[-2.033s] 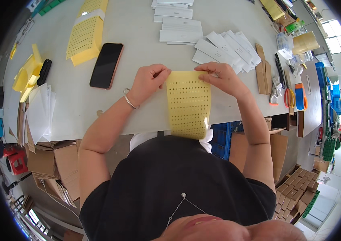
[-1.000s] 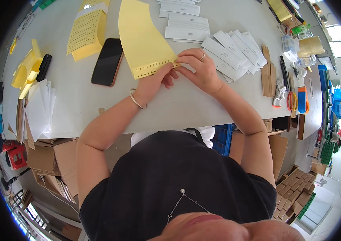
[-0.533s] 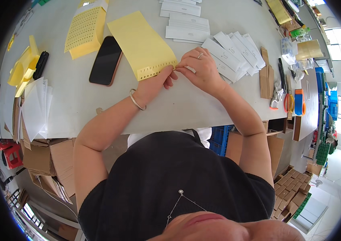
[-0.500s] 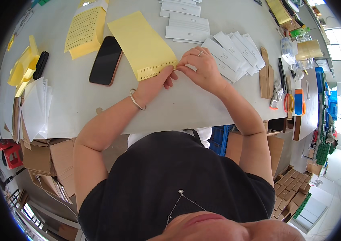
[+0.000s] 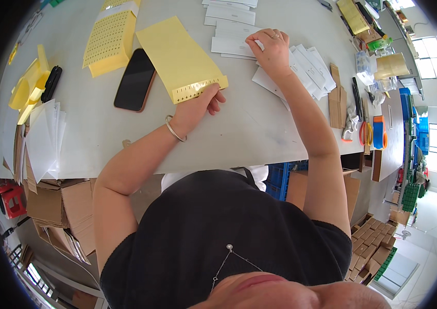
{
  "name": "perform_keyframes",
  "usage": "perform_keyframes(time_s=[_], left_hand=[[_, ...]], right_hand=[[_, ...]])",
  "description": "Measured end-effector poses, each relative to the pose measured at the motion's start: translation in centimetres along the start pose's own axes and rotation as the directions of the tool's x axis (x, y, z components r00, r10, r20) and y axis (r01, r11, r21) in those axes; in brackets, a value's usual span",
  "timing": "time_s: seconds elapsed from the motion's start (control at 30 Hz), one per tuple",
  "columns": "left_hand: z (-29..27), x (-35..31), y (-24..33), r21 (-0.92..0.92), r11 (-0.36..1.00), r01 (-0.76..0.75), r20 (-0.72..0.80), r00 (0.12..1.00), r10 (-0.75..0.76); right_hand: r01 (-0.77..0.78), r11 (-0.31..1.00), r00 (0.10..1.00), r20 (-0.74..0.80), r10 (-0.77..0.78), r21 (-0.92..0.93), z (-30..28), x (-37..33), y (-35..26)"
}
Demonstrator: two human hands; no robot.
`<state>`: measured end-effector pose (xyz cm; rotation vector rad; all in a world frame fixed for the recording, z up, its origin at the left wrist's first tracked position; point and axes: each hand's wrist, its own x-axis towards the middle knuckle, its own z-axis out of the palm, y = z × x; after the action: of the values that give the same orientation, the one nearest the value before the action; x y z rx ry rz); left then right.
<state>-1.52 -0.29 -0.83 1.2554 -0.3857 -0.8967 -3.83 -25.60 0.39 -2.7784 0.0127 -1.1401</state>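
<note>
My left hand (image 5: 199, 104) is closed at the near end of a long yellow sheet (image 5: 180, 54). A narrow yellow strip (image 5: 198, 89) with a row of small black marks crosses that end and curls slightly up, under my thumb. My right hand (image 5: 271, 49), thumb and fingers pinched together, hovers over white printed cards (image 5: 236, 38) laid out in overlapping rows. Whatever the pinch may hold is too small to make out. Beside the yellow sheet, on its left, lies a dark phone (image 5: 135, 80).
A stack of marked yellow sheets (image 5: 109, 41) stands at the far left, with a yellow tape-like roll (image 5: 24, 92) and a black stapler-like tool (image 5: 52, 83) nearer. More white cards (image 5: 308, 69) fan out on the right. Cardboard strips (image 5: 337, 98) and tape rolls (image 5: 379, 131) sit further right.
My right hand has left the strip's right end and moved up and right, over the white cards. My left hand stays at the yellow sheet.
</note>
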Motion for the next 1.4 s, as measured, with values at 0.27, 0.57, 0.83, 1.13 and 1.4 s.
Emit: perform_keyframes(time_s=[0.27,0.57,0.83,1.13,1.4], left_hand=[[0.2,0.0,0.0,-0.006,1.000,0.006,0.010,1.000,-0.006],[0.0,-0.1,-0.1,-0.014,1.000,-0.007,0.007,1.000,0.007],[0.1,0.1,0.1,-0.009,1.000,-0.011,0.006,1.000,0.011],[-0.1,0.3,-0.5,-0.056,0.998,-0.027,0.033,0.999,0.029],[0.2,-0.1,0.1,-0.039,0.999,-0.030,0.003,1.000,0.030]], right_hand=[[0.197,0.967,0.980,0.051,-0.191,-0.165,0.9,0.1,-0.5],[0.010,1.000,0.914,0.406,-0.012,0.006,-1.8,0.6,-1.8],[-0.011,0.996,0.829,0.557,-0.039,0.085,-2.0,1.4,-1.1],[-0.428,0.197,0.889,0.371,0.268,0.882,-4.9,0.1,-2.7],[-0.426,-0.520,0.781,0.591,0.201,0.740,-8.0,-2.4,-4.4]])
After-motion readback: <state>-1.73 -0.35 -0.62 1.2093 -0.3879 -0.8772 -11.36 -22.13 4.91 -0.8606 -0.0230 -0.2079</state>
